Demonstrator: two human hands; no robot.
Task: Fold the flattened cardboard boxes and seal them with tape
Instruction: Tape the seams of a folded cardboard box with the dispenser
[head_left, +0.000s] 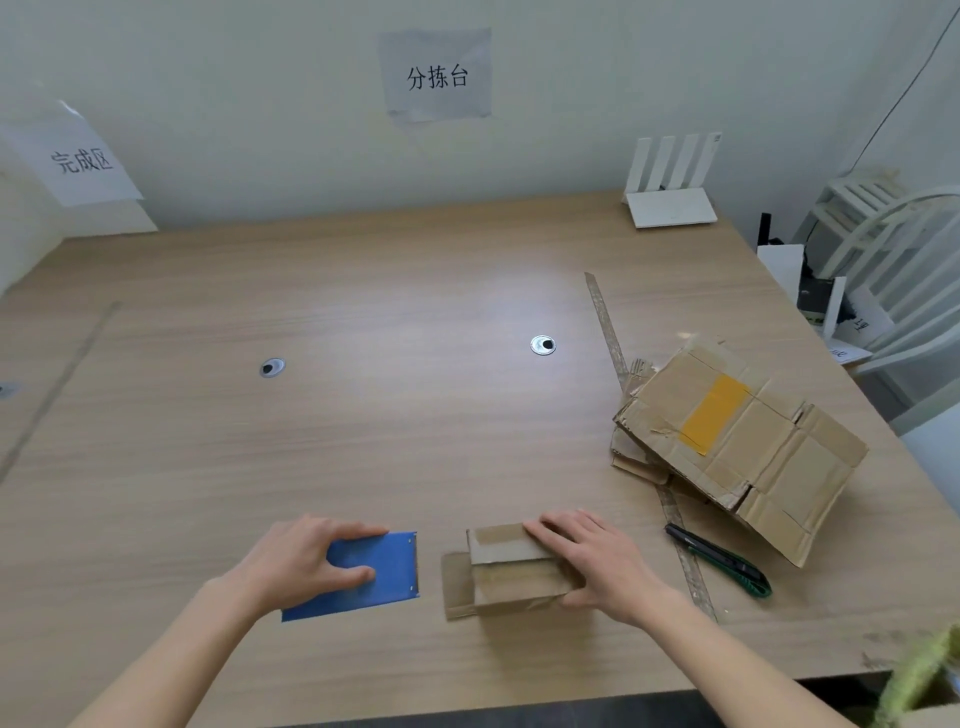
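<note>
Two hands down, both working. My right hand (597, 558) lies across the top of the small folded box (514, 569), fingers (550, 527) nearly straight on the upper flap, thumb against the near right corner: judging by that, I'm pinning the flaps shut so the box holds shape. One side flap lies flat on the tabletop (363, 322) at its left. My left hand (301, 564) rests on the blue tape dispenser (363, 574) just beside the box, fingers loosely curled over its far edge, thumb on top, probably readying tape for the seam. Seam looks not yet sealed. The stack of flattened boxes (743, 447) waits well to the right; the box cutter (719, 561) lies near it, within reach.
</note>
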